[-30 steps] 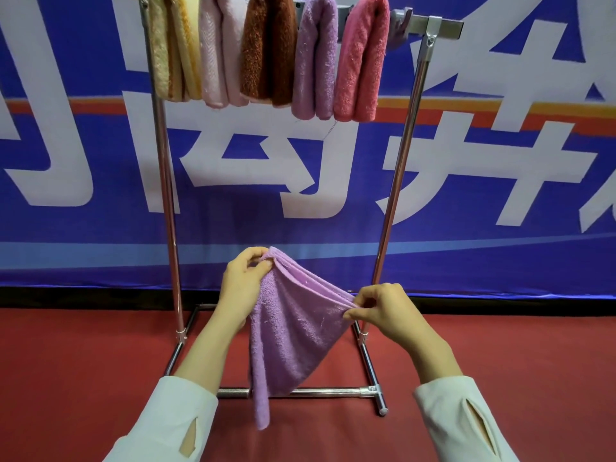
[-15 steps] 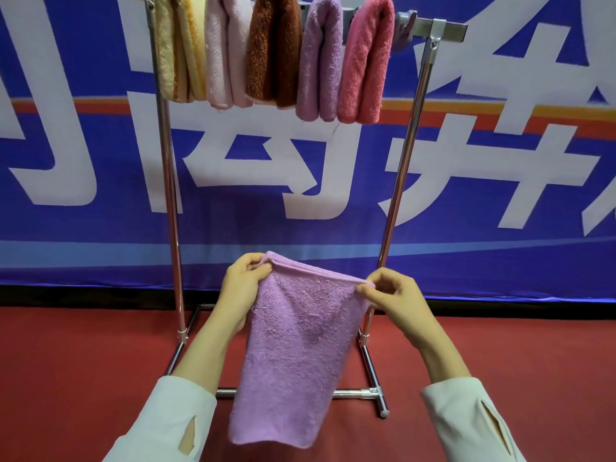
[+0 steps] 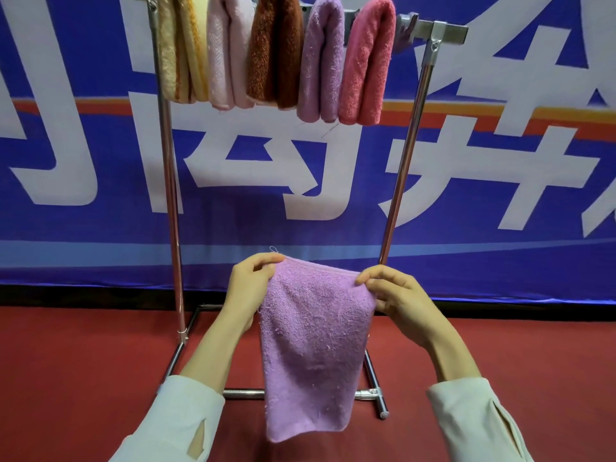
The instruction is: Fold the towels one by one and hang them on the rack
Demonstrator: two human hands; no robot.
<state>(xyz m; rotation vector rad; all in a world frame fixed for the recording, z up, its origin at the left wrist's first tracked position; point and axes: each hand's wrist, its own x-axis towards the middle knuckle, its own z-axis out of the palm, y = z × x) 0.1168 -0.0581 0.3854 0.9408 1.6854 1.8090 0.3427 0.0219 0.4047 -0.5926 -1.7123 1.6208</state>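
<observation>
The left hand [image 3: 253,288] and the right hand [image 3: 396,301] hold a lilac towel [image 3: 313,345] up between them, low in the view and in front of the rack [image 3: 405,168]. The left fingers [image 3: 271,258] are closed together with the thumb, pinching the towel's upper left corner, where a loose thread sticks up. The right fingers [image 3: 370,276] pinch the upper right corner in the same way, and the rest of that hand curls behind the cloth. The top edge is stretched between the two grips and slopes a little downward toward the right. From there the towel hangs flat and free, its lower edge hanging in front of the red surface [image 3: 83,378] and its body hiding part of the rack's front base bar [image 3: 240,393]. Whether the lower edge touches the surface I cannot tell.

The rack stands on the surface just beyond the hands, with two shiny upright poles and a top bar [image 3: 450,28]. Five folded towels are draped over that bar, side by side and touching. From the left they are a yellow one [image 3: 180,51], a pale pink one [image 3: 226,55], a brown one [image 3: 273,51], a second lilac one [image 3: 321,61] and a pink one [image 3: 366,61]. A bare stretch of bar lies between the pink one and the right pole.

Both wrists come out of pale sleeves [image 3: 180,418] at the bottom of the view. Behind the rack hangs a blue banner [image 3: 100,161] with large white characters and an orange stripe.
</observation>
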